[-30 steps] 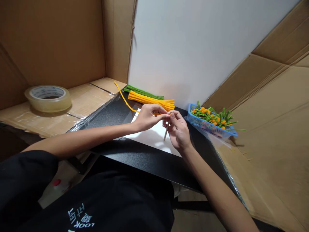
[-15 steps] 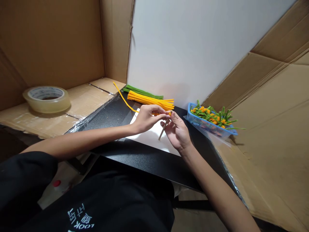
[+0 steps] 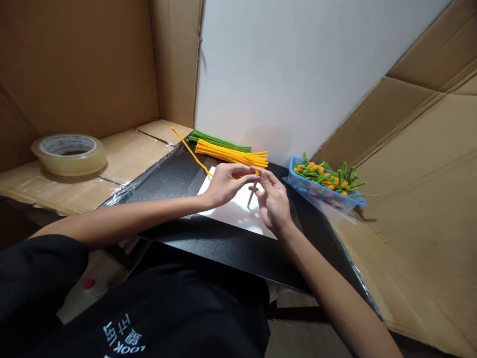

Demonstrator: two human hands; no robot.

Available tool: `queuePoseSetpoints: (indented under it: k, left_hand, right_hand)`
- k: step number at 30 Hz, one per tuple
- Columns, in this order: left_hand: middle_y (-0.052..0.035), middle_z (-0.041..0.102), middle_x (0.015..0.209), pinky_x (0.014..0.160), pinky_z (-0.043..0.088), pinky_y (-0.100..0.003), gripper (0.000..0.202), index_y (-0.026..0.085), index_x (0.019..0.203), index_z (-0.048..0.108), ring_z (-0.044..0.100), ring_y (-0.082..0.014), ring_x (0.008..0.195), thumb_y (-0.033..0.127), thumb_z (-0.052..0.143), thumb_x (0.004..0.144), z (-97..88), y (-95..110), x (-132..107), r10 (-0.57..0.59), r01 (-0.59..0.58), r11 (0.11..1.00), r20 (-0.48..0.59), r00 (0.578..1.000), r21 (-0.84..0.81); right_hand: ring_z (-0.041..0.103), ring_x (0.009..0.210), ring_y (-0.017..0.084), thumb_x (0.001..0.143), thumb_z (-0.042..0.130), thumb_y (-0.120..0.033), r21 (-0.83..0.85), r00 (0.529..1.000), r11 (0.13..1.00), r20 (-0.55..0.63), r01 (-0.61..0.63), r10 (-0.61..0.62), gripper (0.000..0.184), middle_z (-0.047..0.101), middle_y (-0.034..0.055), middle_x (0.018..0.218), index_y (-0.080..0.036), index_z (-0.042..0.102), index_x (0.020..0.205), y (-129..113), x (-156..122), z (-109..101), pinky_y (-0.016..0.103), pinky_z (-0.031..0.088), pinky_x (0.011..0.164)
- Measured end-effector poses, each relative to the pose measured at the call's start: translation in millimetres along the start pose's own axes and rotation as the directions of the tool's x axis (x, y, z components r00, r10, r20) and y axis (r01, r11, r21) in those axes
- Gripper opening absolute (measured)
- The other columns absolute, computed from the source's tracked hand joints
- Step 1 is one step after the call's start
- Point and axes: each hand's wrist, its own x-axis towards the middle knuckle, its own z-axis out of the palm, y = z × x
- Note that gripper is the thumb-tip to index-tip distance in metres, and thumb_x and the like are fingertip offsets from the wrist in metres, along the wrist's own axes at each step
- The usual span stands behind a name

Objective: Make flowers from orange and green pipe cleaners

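My left hand (image 3: 225,183) pinches an orange pipe cleaner (image 3: 190,150) whose long free end trails back to the left over the black table (image 3: 175,174). My right hand (image 3: 274,201) is closed on a thin pale stick (image 3: 252,195) that points down toward a white sheet (image 3: 234,211). Both hands meet at the stick's top, where the orange strand touches it. Just behind the hands lie a bundle of orange pipe cleaners (image 3: 231,154) and a bundle of green pipe cleaners (image 3: 218,141).
A blue basket (image 3: 320,190) holding several green-and-orange finished pieces stands at the right. A roll of clear tape (image 3: 69,153) rests on a cardboard ledge at the left. Cardboard walls and a white panel enclose the table.
The stick has swung in my right hand, its lower end now pointing more steeply down. Both hands stay together at its top. The view has shifted slightly.
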Motion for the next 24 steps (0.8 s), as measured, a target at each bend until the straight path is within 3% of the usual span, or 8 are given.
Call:
queuePoseSetpoints:
  k: [6,10,12,16,19,24]
  left_hand:
    - [-0.0117,0.08,0.099,0.08,0.06,-0.03,0.038,0.013,0.091,0.08,0.075,-0.0209,0.089,0.049,0.08,0.079,-0.7,3,1,0.056,-0.057,0.995,0.014,0.998,0.081]
    - [-0.01,0.08,0.09,0.071,0.057,-0.026,0.033,0.014,0.09,0.081,0.074,-0.0179,0.08,0.046,0.074,0.086,-3.1,7,2,0.171,-0.17,0.957,0.017,0.985,0.236]
    - [-0.0089,0.08,0.085,0.065,0.055,-0.024,0.03,0.015,0.088,0.08,0.072,-0.0153,0.072,0.043,0.072,0.089,-5.2,7,3,0.257,-0.247,0.908,0.017,0.966,0.337]
    - [-0.0058,0.078,0.076,0.057,0.048,-0.022,0.019,0.015,0.084,0.078,0.067,-0.0116,0.061,0.032,0.07,0.09,-9.4,5,5,0.477,-0.449,0.673,0.12,0.871,0.587]
    - [-0.003,0.075,0.071,0.057,0.046,-0.023,0.016,0.017,0.081,0.075,0.066,-0.0117,0.06,0.026,0.066,0.091,-10.5,6,5,0.572,-0.546,0.487,0.224,0.789,0.682]
    - [-0.0001,0.073,0.067,0.057,0.043,-0.023,0.016,0.017,0.081,0.073,0.065,-0.0112,0.058,0.026,0.067,0.092,-9.2,7,5,0.652,-0.595,0.389,0.246,0.717,0.703]
  right_hand:
    - [0.063,0.103,0.021,0.088,0.069,-0.047,-0.302,0.969,0.924,0.003,0.235,-0.245,0.024,0.068,0.0047,0.107,-0.026,0.079,0.094,1,3,-8,0.035,0.05,0.087]
    - [0.062,0.107,0.021,0.094,0.063,-0.044,-0.487,0.925,0.798,0.058,0.354,-0.375,0.026,0.061,0.0047,0.107,-0.026,0.08,0.1,-7,-1,-8,0.038,0.049,0.098]
    - [0.062,0.104,0.021,0.096,0.06,-0.045,-0.532,0.919,0.761,0.099,0.372,-0.381,0.029,0.061,0.0051,0.104,-0.025,0.08,0.098,-11,-3,-7,0.037,0.051,0.094]
    - [0.064,0.092,0.019,0.094,0.063,-0.045,-0.603,0.917,0.711,0.092,0.361,-0.387,0.028,0.066,0.0056,0.098,-0.022,0.077,0.096,-15,-4,-7,0.032,0.051,0.075]
    - [0.064,0.084,0.018,0.089,0.07,-0.042,-0.662,0.904,0.654,0.09,0.367,-0.417,0.022,0.069,0.0046,0.093,-0.02,0.075,0.092,-19,-5,-7,0.028,0.048,0.066]
    - [0.068,0.082,0.018,0.088,0.072,-0.037,-0.708,0.876,0.586,0.097,0.395,-0.473,0.018,0.074,0.0059,0.09,-0.019,0.077,0.088,-27,-8,-5,0.028,0.051,0.063]
